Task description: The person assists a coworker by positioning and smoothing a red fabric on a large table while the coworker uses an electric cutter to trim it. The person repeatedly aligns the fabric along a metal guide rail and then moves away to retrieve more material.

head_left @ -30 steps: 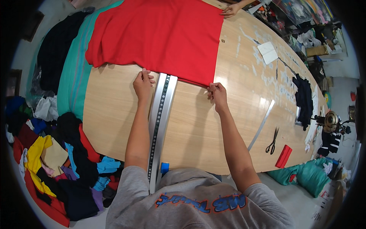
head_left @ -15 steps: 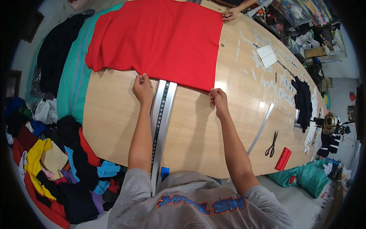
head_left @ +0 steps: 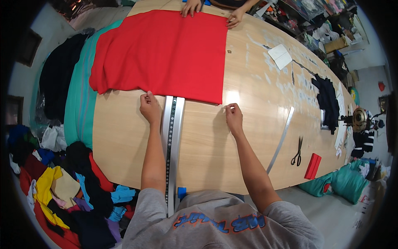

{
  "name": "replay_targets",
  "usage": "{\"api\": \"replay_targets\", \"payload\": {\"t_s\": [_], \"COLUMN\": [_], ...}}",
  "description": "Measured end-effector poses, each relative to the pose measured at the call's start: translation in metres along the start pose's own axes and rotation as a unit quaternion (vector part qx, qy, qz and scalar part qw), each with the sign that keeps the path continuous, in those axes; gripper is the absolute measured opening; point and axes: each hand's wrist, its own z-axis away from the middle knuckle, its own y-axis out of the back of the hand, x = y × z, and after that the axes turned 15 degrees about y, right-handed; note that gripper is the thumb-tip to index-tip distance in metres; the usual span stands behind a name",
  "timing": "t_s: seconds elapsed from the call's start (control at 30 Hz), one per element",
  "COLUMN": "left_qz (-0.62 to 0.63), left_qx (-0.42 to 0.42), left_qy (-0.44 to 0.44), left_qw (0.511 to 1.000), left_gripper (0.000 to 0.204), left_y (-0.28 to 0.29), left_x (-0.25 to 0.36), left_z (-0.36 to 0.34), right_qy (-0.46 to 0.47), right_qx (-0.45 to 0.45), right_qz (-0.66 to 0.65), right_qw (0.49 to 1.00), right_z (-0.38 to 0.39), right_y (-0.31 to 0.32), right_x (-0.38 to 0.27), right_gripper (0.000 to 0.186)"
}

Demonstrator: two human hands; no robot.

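A large sheet of red cloth (head_left: 166,54) lies over the far part of the wooden table (head_left: 203,157), its near edge crossing a silver metal rail (head_left: 177,124). My left hand (head_left: 150,108) is closed at that near edge, left of the rail, with the fingertips pinching the fabric. Just off the cloth's near right corner is my right hand (head_left: 234,118), fingers curled together, with a small gap to the fabric and nothing seen in them. Across the table, a co-worker's hand (head_left: 191,7) rests on the far edge and their other hand (head_left: 236,18) is at the far right corner.
On the right lie a metal ruler (head_left: 282,139), black scissors (head_left: 297,151), a red block-shaped object (head_left: 313,166), a white paper (head_left: 280,56) and dark cloth (head_left: 326,101). A green striped bundle (head_left: 78,91) borders the left side. Coloured cloth scraps (head_left: 54,195) heap below it.
The red cloth has shifted slightly left in view. My right hand has let go of its near right corner. The co-worker's second hand has come into view at the far edge.
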Motion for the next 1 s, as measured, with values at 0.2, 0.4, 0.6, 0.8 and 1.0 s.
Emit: {"api": "replay_targets", "payload": {"t_s": [0.2, 0.4, 0.6, 0.8, 1.0], "left_qz": [0.126, -0.119, -0.428, -0.499, -0.504], "left_qx": [-0.110, -0.245, -0.198, -0.218, -0.204], "left_qy": [-0.036, -0.163, -0.293, -0.293, -0.280], "left_qw": [0.985, 0.948, 0.831, 0.786, 0.791], "left_gripper": [0.024, 0.015, 0.056, 0.059, 0.059], "left_y": [0.013, -0.029, -0.023, 0.040, 0.038], "left_x": [-0.001, 0.017, -0.042, -0.059, -0.066], "left_z": [0.016, 0.189, 0.302, 0.325, 0.330], "right_qy": [0.104, -0.119, -0.221, -0.221, -0.238], "right_qx": [0.182, 0.245, 0.228, 0.231, 0.221], "right_qz": [0.145, 0.473, 0.425, 0.446, 0.468], "right_qw": [0.967, 0.838, 0.847, 0.836, 0.822], "right_z": [0.056, 0.153, 0.188, 0.183, 0.182], "right_y": [0.092, 0.205, 0.215, 0.216, 0.219], "right_x": [0.070, 0.139, 0.159, 0.145, 0.159], "right_gripper": [0.014, 0.047, 0.059, 0.057, 0.057]}}
